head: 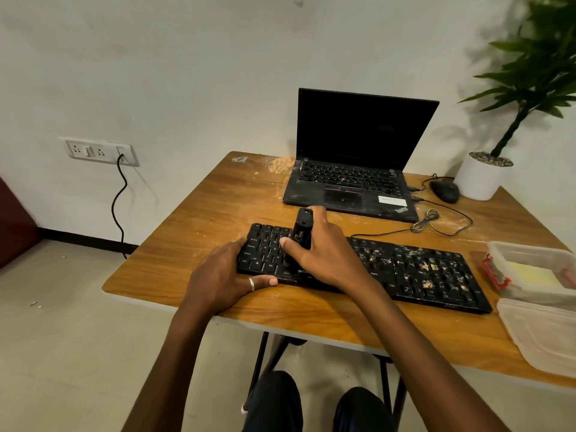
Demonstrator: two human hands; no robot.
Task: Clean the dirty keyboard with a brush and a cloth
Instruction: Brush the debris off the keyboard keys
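Was a wood-grain worktop on dark metal legs, dusted with pale crumbs, heaped thickest at the far edge beside an open ThinkPad laptop. Bore a black keyboard near the front, right half strewn with crumbs. Carried a looped cable between the two, a black mouse just beside a white plant pot at far right, plus a clear box and a shallow clear container at the right edge.

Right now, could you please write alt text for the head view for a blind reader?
A person's right hand grips a black brush over a crumb-strewn black keyboard while the left hand holds its left end; a dusty laptop sits behind on the table.
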